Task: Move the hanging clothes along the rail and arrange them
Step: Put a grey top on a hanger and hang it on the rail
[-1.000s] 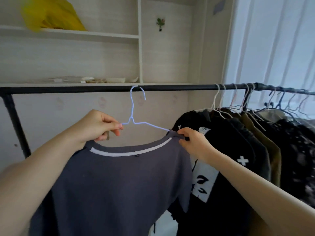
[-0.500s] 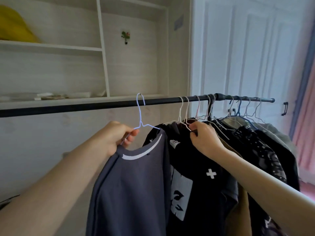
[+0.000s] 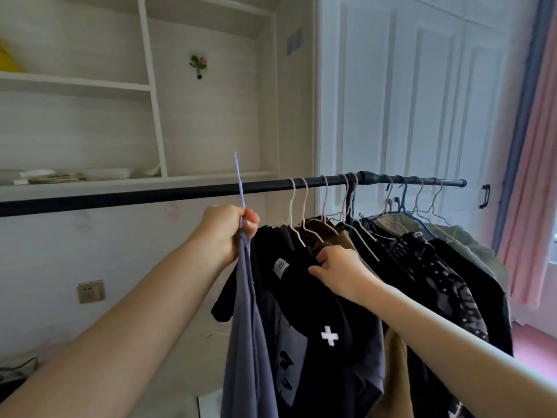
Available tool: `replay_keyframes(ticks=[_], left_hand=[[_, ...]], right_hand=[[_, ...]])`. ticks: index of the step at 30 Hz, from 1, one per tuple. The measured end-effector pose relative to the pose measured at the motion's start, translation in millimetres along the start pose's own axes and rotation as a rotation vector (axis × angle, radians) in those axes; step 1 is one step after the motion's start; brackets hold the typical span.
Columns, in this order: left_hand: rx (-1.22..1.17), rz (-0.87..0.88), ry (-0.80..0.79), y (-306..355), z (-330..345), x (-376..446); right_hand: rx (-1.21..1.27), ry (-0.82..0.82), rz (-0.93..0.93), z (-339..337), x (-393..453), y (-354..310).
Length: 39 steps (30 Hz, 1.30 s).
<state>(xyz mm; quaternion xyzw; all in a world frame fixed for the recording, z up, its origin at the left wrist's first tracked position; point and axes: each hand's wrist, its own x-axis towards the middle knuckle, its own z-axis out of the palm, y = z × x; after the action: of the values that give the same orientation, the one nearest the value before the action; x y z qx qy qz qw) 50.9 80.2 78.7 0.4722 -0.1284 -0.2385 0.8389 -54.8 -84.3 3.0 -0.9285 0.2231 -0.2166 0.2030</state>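
Presently grey shirt (image 3: 250, 321), light and limp, held by left hand (image 3: 224, 229) fingers at wire hanger (image 3: 240, 184); right hand (image 3: 337, 268) fingers pinch black shirt (image 3: 313, 300) shoulder; hanger neck judged best hold.

A rail (image 3: 180, 193) runs left to right before the shelves (image 3: 90, 86). Hung clothes (image 3: 391, 267) crowd its right part; a door (image 3: 407, 101) stands behind them, a curtain (image 3: 533, 176) far right.

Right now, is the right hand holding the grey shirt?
No, the right hand grips a black shirt; the left hand holds the grey shirt.
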Motion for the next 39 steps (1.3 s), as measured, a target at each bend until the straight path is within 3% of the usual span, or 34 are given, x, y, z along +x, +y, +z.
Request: replay_keyframes(ticks=[13,21,28,34,39], left_hand=[[0.242,0.126,0.273,-85.2,37.5,13.7],[0.376,0.236,0.309,-102.4,32.0,4.0],[0.747,0.39,0.319,-117.1,30.9,-24.1],[0.776,0.307,0.33,-153.0,28.9,-54.3],[0.571,0.31,0.404,-170.7,24.4,-67.5]], right_hand=[[0.182,-0.174,-0.133,-11.7,-4.0,17.4],[0.143,-0.159,-0.209,-10.3,-15.0,31.8],[0.269,-0.196,-0.162,-12.2,-26.5,46.0],[0.453,-0.249,-0.094,-1.9,-36.9,56.5],[0.632,-0.311,-0.017,2.0,-41.7,55.1]])
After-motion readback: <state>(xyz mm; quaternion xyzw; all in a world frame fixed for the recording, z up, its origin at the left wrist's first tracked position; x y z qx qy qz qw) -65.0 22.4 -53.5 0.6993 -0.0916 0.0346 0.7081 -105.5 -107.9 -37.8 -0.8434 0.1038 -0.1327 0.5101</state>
